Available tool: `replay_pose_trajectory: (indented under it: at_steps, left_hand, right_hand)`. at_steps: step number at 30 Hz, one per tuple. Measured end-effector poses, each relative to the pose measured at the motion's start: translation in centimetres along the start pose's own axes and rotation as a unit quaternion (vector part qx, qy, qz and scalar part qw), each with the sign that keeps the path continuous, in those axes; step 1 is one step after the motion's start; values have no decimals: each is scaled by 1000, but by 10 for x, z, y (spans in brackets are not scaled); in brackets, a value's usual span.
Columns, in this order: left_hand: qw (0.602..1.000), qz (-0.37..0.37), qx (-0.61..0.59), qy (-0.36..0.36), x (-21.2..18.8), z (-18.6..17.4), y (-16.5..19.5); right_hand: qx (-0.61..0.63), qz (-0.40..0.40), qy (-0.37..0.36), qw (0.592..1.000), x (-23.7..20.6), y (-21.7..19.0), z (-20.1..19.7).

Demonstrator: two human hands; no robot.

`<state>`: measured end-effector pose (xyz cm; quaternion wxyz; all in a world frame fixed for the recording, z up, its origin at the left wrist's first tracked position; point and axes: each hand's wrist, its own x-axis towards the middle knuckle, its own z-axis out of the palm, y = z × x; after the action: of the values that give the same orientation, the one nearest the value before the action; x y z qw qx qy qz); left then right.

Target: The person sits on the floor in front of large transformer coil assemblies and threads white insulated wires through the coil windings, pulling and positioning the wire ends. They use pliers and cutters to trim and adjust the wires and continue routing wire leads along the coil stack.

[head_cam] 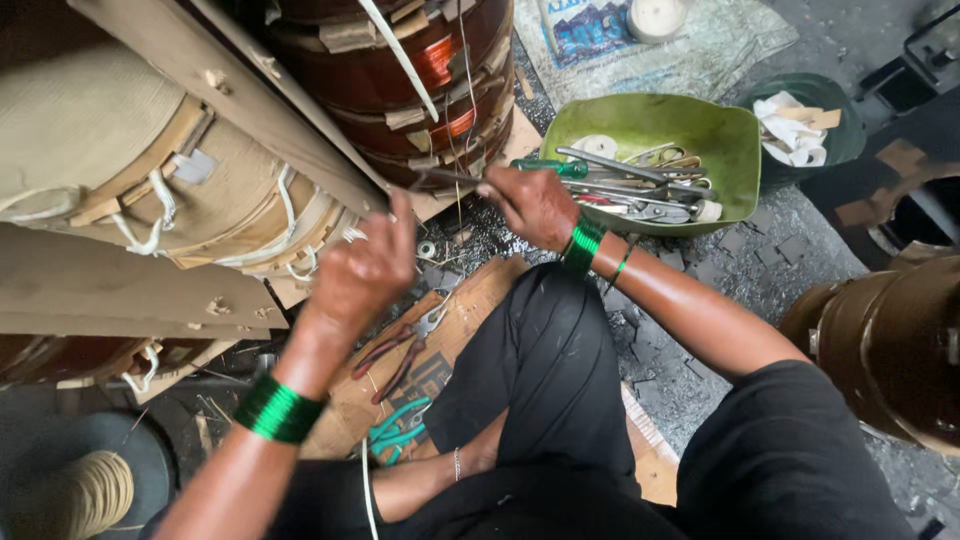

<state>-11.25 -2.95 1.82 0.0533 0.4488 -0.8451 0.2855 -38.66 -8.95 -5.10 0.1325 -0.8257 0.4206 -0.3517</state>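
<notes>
A person sits cross-legged on a dark floor, seen from above, beside a green plastic tub (pixel 730 135) holding metal hand tools. Just left of the tub, the right hand (pixel 535 205) pinches a thin dark metal rod (pixel 450 178) between thumb and fingertips, its far end reaching toward a stack of red-brown copper wire coils (pixel 420 80). Further left of the tub, the left hand (pixel 360 275) is raised near a cloth-wrapped beige coil (pixel 120 150), index finger extended, other fingers loosely curled. Both wrists carry green bangles. Red-handled pliers (pixel 400 350) lie on cardboard below the tub.
</notes>
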Motion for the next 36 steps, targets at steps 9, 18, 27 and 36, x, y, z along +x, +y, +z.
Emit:
replay_pose_trajectory:
  at_steps: [9, 18, 27, 36]
  left_hand:
    - [624, -382, -679, -58, 9, 29, 46]
    - [381, -426, -817, -75, -1, 30, 63]
    - [383, -405, -830, -17, -1, 36, 86]
    - [363, -419, -831, -35, -3, 40, 87]
  right_hand:
    - [-47, -80, -19, 995, 25, 13, 13]
    - [-153, -159, -37, 975, 19, 11, 4]
    - [-208, -114, -124, 963, 43, 5, -10]
    - [-91, -63, -165, 980, 7, -9, -2]
